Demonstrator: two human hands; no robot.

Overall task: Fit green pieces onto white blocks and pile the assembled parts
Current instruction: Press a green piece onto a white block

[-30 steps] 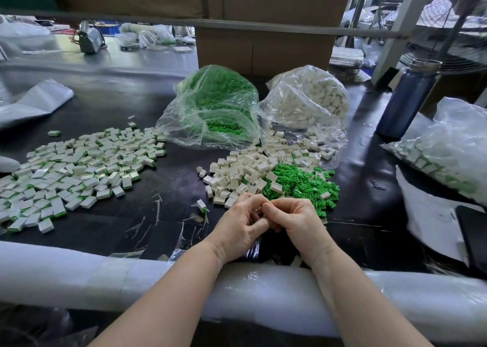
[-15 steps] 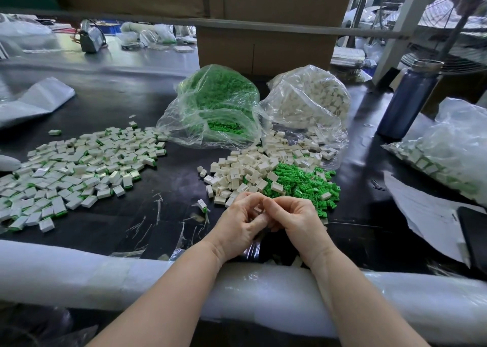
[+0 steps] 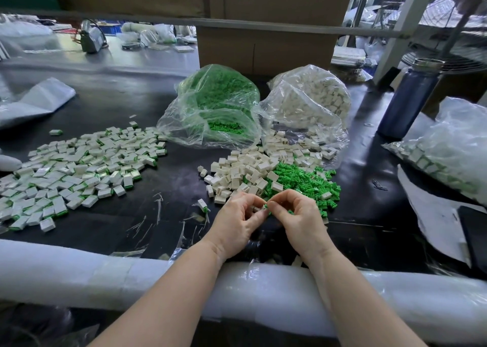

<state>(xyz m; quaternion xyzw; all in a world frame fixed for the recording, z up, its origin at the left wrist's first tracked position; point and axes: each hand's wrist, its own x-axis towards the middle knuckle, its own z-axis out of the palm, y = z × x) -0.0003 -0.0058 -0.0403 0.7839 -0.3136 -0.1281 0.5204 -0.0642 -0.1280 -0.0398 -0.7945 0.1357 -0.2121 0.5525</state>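
Green plastic piece (image 3: 266,206) is sitting pinched in the right hand (image 3: 303,220) at lower centre, meeting a small white block (image 3: 257,209) the left hand (image 3: 237,221) is gripping. Loose white blocks (image 3: 245,172) and green pieces (image 3: 303,180) are lying just above; assembled parts (image 3: 79,170) are spreading at left.

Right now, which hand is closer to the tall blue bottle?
The right hand. The blue bottle stands far off to its right and farther back on the table. The left hand sits on the other side of the right hand, farther from the bottle.
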